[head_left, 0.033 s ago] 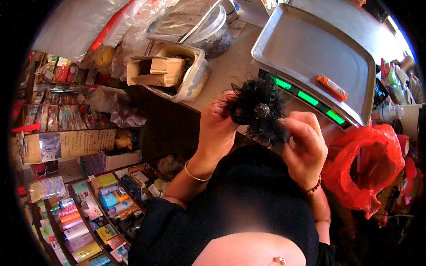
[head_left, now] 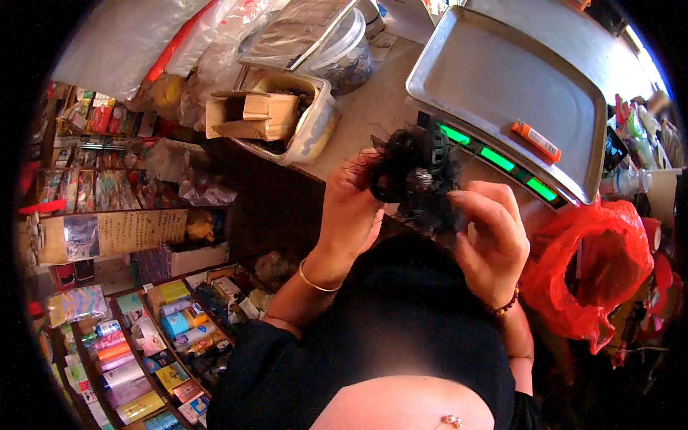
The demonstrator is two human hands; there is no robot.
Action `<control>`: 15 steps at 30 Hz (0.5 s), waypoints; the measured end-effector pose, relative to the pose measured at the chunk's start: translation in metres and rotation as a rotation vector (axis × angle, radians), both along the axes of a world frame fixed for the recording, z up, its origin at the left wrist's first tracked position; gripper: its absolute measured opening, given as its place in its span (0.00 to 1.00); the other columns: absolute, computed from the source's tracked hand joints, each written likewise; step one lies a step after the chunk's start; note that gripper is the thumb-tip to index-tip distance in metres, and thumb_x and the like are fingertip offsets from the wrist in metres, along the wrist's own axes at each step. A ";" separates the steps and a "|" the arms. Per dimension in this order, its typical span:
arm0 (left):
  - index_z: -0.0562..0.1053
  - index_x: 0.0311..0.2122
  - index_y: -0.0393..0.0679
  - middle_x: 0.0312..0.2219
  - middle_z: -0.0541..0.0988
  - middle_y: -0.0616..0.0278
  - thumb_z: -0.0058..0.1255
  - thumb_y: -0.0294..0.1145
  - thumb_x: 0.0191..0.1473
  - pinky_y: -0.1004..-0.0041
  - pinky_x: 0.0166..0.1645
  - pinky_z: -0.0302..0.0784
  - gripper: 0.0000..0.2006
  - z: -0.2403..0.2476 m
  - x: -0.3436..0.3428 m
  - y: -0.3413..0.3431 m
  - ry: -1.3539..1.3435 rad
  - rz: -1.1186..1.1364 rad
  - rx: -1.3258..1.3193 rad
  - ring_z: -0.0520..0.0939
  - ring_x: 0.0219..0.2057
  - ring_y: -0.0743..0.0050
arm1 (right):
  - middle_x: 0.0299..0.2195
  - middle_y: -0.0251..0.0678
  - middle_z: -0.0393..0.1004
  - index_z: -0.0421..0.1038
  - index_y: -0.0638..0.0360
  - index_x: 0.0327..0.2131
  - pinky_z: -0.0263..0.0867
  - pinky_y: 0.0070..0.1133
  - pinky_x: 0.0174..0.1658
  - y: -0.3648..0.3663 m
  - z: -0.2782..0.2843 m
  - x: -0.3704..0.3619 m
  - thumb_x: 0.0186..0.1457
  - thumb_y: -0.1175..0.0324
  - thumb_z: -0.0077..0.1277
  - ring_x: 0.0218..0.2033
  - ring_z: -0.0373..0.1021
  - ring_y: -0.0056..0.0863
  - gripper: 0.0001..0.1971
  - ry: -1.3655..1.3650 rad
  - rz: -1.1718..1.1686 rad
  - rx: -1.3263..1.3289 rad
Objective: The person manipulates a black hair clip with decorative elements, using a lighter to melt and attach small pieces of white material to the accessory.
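Note:
Both hands hold up a black, frilly, feathery hair ornament [head_left: 416, 168] with a shiny silvery patch near its middle. Thin wisps stick out around it. My left hand [head_left: 350, 211] grips its left side, with the fingertips partly hidden behind the black strands. On the other side, my right hand [head_left: 494, 236] pinches the lower right edge between thumb and bent fingers. The ornament is held in front of my body, just short of the counter edge and near the scale's green-lit display [head_left: 497, 158].
A metal-tray scale [head_left: 502, 79] with an orange lighter [head_left: 536, 140] on it stands ahead. A red plastic bag [head_left: 595, 272] hangs at right. Left of centre, a plastic tub [head_left: 322, 132] holds a cardboard box [head_left: 269, 118]. Packaged goods [head_left: 122, 358] fill shelves at lower left.
The hair ornament has shifted and turned slightly, its silvery patch showing at a different angle. Both hands keep their hold in nearly the same place.

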State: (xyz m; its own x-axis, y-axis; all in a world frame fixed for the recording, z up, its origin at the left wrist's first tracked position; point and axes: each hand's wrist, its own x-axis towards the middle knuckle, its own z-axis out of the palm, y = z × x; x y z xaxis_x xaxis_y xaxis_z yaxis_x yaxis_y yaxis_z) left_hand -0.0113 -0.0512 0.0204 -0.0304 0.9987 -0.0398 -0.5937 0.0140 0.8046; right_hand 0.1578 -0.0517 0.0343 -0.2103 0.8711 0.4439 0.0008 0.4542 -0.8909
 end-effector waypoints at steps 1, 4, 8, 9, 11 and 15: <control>0.65 0.42 0.35 0.35 0.74 0.60 0.49 0.19 0.45 0.75 0.42 0.72 0.16 0.000 -0.001 0.000 0.003 0.000 0.002 0.75 0.36 0.75 | 0.34 0.36 0.64 0.68 0.63 0.36 0.61 0.14 0.27 -0.001 0.002 0.000 0.38 0.83 0.51 0.24 0.63 0.19 0.16 0.014 -0.013 0.010; 0.67 0.42 0.36 0.35 0.74 0.59 0.49 0.19 0.44 0.73 0.40 0.73 0.16 -0.001 -0.006 -0.004 -0.236 0.039 -0.211 0.76 0.34 0.72 | 0.35 0.36 0.64 0.67 0.65 0.37 0.61 0.14 0.27 -0.005 -0.005 0.005 0.40 0.83 0.51 0.26 0.63 0.18 0.16 0.150 -0.056 -0.081; 0.66 0.44 0.37 0.36 0.74 0.59 0.49 0.20 0.45 0.71 0.40 0.74 0.18 0.001 0.004 -0.006 -0.131 0.033 -0.003 0.76 0.35 0.70 | 0.33 0.35 0.64 0.65 0.67 0.38 0.61 0.13 0.34 -0.003 -0.005 0.009 0.45 0.82 0.47 0.30 0.64 0.17 0.13 0.127 -0.062 -0.215; 0.65 0.45 0.37 0.36 0.74 0.58 0.49 0.20 0.45 0.70 0.40 0.74 0.18 -0.003 0.004 -0.007 -0.111 0.031 0.038 0.76 0.35 0.70 | 0.32 0.34 0.65 0.65 0.67 0.38 0.61 0.13 0.35 -0.004 -0.004 0.007 0.46 0.82 0.46 0.31 0.64 0.17 0.12 0.205 -0.023 -0.321; 0.66 0.45 0.38 0.37 0.73 0.59 0.47 0.27 0.48 0.70 0.40 0.74 0.17 -0.011 -0.007 -0.004 -0.619 -0.280 -0.024 0.76 0.35 0.69 | 0.32 0.33 0.65 0.65 0.68 0.38 0.61 0.12 0.36 -0.005 -0.004 0.006 0.48 0.82 0.45 0.31 0.64 0.17 0.11 0.286 0.013 -0.426; 0.65 0.45 0.42 0.35 0.74 0.58 0.40 0.41 0.52 0.72 0.34 0.75 0.18 -0.031 -0.022 -0.014 -0.784 -0.314 -0.290 0.76 0.32 0.68 | 0.31 0.32 0.67 0.64 0.68 0.38 0.61 0.12 0.36 -0.005 -0.001 0.005 0.49 0.81 0.45 0.32 0.65 0.16 0.10 0.340 0.078 -0.517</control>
